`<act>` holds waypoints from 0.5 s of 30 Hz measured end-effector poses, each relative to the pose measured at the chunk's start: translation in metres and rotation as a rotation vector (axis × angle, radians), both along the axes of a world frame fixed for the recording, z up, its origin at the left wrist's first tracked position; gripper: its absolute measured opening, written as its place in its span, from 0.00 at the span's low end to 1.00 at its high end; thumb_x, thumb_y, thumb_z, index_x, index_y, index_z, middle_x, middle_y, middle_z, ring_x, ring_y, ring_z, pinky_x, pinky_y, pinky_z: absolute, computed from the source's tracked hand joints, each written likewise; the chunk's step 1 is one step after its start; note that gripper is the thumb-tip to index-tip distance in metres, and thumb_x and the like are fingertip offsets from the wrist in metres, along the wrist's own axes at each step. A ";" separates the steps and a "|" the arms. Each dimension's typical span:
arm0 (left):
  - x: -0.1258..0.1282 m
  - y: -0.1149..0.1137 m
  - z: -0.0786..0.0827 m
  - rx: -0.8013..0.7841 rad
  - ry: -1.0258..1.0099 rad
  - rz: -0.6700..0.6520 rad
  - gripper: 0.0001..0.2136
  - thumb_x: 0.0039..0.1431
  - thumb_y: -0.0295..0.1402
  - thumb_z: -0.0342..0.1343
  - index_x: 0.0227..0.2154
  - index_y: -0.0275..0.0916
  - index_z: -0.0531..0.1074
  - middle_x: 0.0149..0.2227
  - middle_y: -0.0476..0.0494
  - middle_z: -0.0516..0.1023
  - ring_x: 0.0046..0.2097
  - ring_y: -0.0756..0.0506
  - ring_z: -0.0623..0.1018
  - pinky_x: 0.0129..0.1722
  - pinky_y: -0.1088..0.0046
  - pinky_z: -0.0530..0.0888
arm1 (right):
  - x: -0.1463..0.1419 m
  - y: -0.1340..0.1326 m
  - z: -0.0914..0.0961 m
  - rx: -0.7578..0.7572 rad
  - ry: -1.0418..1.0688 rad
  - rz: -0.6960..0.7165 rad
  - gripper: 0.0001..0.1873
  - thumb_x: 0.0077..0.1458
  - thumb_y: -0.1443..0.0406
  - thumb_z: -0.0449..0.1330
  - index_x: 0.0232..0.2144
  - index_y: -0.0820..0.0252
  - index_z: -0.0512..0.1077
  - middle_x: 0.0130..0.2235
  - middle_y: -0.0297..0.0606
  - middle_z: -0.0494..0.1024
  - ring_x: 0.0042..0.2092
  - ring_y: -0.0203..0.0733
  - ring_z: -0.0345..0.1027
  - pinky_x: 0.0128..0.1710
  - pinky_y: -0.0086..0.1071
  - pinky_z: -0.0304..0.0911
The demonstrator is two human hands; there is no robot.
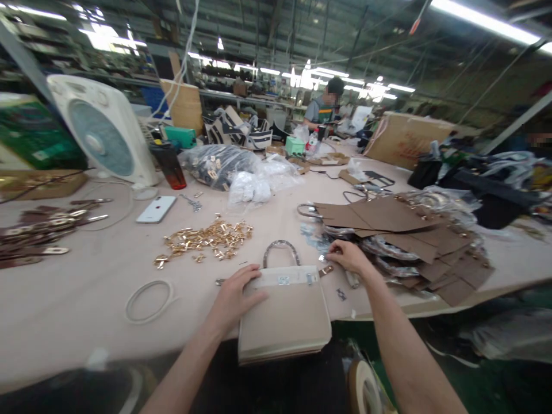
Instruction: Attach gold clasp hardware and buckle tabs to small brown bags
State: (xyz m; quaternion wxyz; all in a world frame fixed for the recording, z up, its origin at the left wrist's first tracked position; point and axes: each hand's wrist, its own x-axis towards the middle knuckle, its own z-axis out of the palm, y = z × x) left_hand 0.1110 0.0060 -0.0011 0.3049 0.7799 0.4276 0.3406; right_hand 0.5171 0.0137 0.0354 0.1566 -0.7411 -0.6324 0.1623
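A beige handbag (287, 316) lies flat at the near edge of the table, its curved handle (281, 249) pointing away from me. My left hand (236, 294) rests flat on the bag's left upper corner. My right hand (348, 256) is just past the bag's right upper corner, fingers pinched on a small metal strap piece (325, 265). A heap of gold metal fittings (207, 238) lies on the table beyond my left hand.
Brown card pieces over wrapped bags (409, 241) pile up at right. A white cord loop (149, 299), a white phone (156, 209), a white fan (101, 129) and plastic bags of hardware (233, 167) sit left and behind. Another person (325, 106) works at the far end.
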 end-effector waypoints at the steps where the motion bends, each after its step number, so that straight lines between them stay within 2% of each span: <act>1: -0.001 -0.001 0.003 -0.016 -0.024 -0.010 0.19 0.53 0.38 0.72 0.48 0.43 0.80 0.59 0.40 0.79 0.61 0.37 0.77 0.65 0.52 0.72 | 0.001 -0.003 -0.001 0.023 0.053 0.009 0.08 0.54 0.59 0.65 0.34 0.58 0.78 0.36 0.39 0.84 0.38 0.44 0.77 0.41 0.34 0.68; 4: -0.005 0.001 0.007 -0.066 -0.089 -0.052 0.19 0.50 0.36 0.74 0.45 0.41 0.81 0.59 0.37 0.79 0.61 0.37 0.77 0.65 0.53 0.71 | -0.005 -0.009 -0.003 0.261 0.324 -0.116 0.15 0.54 0.53 0.66 0.36 0.59 0.78 0.35 0.40 0.83 0.37 0.45 0.76 0.40 0.36 0.68; 6: -0.008 0.003 0.006 -0.113 -0.122 -0.068 0.19 0.48 0.36 0.75 0.44 0.41 0.81 0.59 0.37 0.79 0.61 0.37 0.77 0.65 0.55 0.72 | -0.024 -0.015 0.003 0.344 0.454 -0.169 0.20 0.53 0.50 0.68 0.39 0.59 0.79 0.36 0.41 0.83 0.37 0.45 0.75 0.39 0.36 0.68; 8: -0.010 0.004 0.005 -0.164 -0.151 -0.064 0.18 0.49 0.35 0.75 0.43 0.41 0.82 0.59 0.37 0.79 0.61 0.38 0.77 0.64 0.57 0.73 | -0.058 -0.023 0.016 0.317 0.584 -0.102 0.22 0.54 0.49 0.69 0.41 0.58 0.78 0.36 0.40 0.82 0.36 0.44 0.75 0.37 0.34 0.68; 11: -0.009 0.004 0.006 -0.181 -0.164 -0.050 0.13 0.53 0.32 0.72 0.42 0.41 0.82 0.58 0.37 0.79 0.61 0.38 0.77 0.63 0.58 0.73 | -0.124 -0.033 0.034 0.173 0.718 0.132 0.18 0.59 0.50 0.66 0.41 0.58 0.77 0.33 0.36 0.79 0.35 0.41 0.72 0.36 0.33 0.67; 13: -0.008 0.003 0.006 -0.137 -0.151 -0.057 0.09 0.56 0.32 0.70 0.41 0.41 0.81 0.58 0.37 0.79 0.61 0.39 0.77 0.64 0.57 0.71 | -0.163 -0.033 0.036 0.110 0.795 0.226 0.15 0.61 0.53 0.64 0.39 0.58 0.76 0.34 0.35 0.79 0.34 0.39 0.71 0.37 0.32 0.66; 15: -0.007 0.002 0.005 -0.084 -0.140 -0.068 0.08 0.59 0.31 0.68 0.41 0.41 0.80 0.57 0.38 0.80 0.61 0.39 0.77 0.64 0.56 0.71 | -0.188 -0.028 0.030 0.090 0.829 0.252 0.11 0.62 0.56 0.63 0.38 0.57 0.76 0.35 0.34 0.79 0.35 0.39 0.72 0.37 0.32 0.66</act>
